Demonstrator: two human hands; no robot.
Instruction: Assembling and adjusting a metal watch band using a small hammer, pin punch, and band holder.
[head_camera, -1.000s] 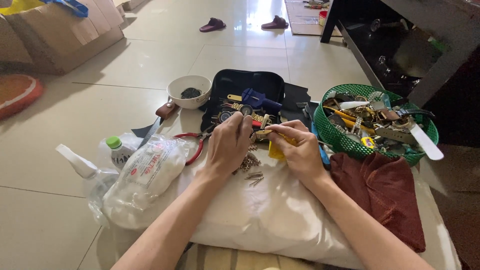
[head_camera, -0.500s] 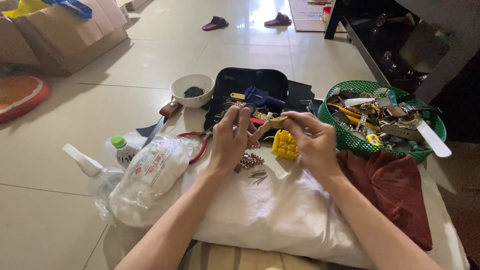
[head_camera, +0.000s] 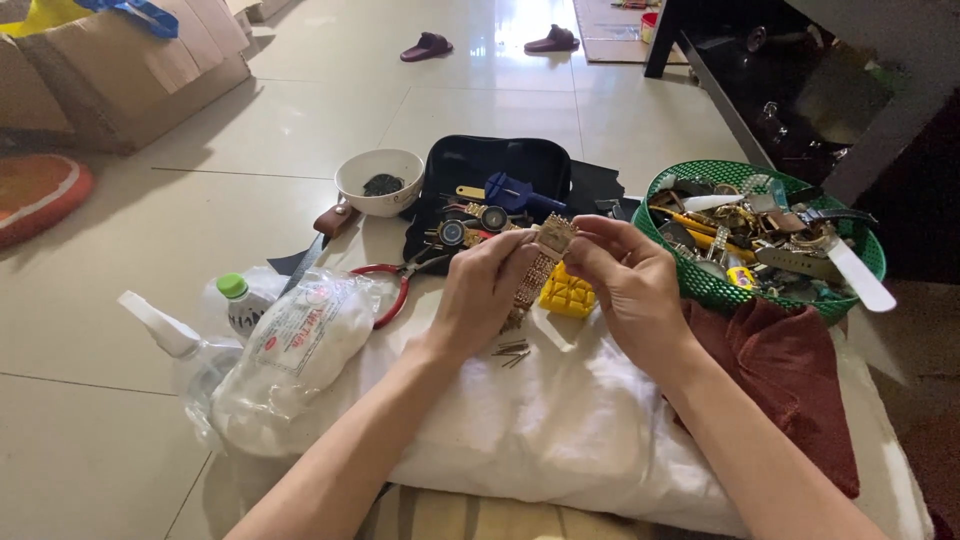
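Note:
My left hand (head_camera: 487, 290) and my right hand (head_camera: 627, 285) hold a gold metal watch (head_camera: 541, 262) between them, above a white cloth (head_camera: 560, 430). The right fingers pinch the watch's square case at the top; the left fingers grip its link band, which hangs down. A yellow block (head_camera: 570, 294) lies on the cloth just behind the hands. Small metal pins (head_camera: 511, 349) lie loose on the cloth under the left hand.
A green basket (head_camera: 706, 285) of watches and tools stands at right, over a dark red cloth (head_camera: 790, 375). Behind are a black tool case (head_camera: 495, 170), a white bowl (head_camera: 381, 181), red-handled pliers (head_camera: 392, 279). At left, a plastic bag (head_camera: 290, 350) and bottles (head_camera: 243, 300).
The hands lifted the gold watch up from the cloth and now hold it together; the yellow block lies uncovered on the cloth behind them.

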